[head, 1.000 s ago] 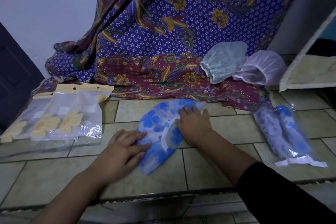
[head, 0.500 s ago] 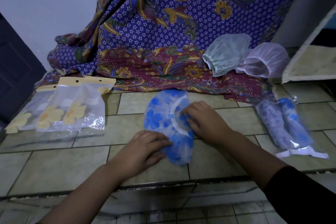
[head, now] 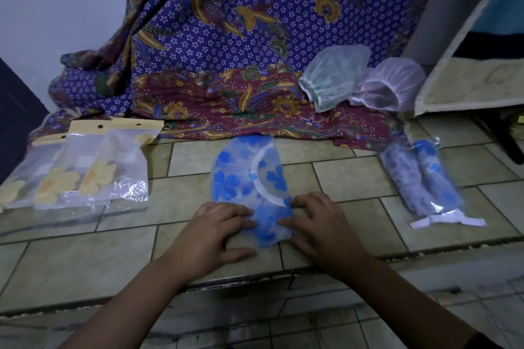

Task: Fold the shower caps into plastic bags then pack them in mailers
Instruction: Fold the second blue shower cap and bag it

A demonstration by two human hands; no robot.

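Closest to me, both bare forearms reach in from the bottom edge onto the tiled counter point(head: 85, 258). My left hand point(head: 215, 229) and right hand point(head: 317, 224) meet at the near end of the blue shower cap point(head: 243, 176). Each hand has its fingers curled down onto that end, gripping it from its own side. The left thumb lies flat on the tile just below the cap.

The cap lies flattened in the middle of the counter and runs lengthwise away from me. Its white elastic band shows as an arc on the right half, and its far end touches the hem of the patterned cloth point(head: 226, 37).

To the left, well apart from the cap, a few clear plastic bags point(head: 85, 173) with yellow flower prints and tan header strips lie overlapping. To the right, two rolled caps lie side by side in a sealed clear bag point(head: 425, 181).

Farther back, a pale green cap point(head: 334, 76) and a white cap point(head: 388, 85) sit touching each other on the cloth. The cloth drapes up behind them.
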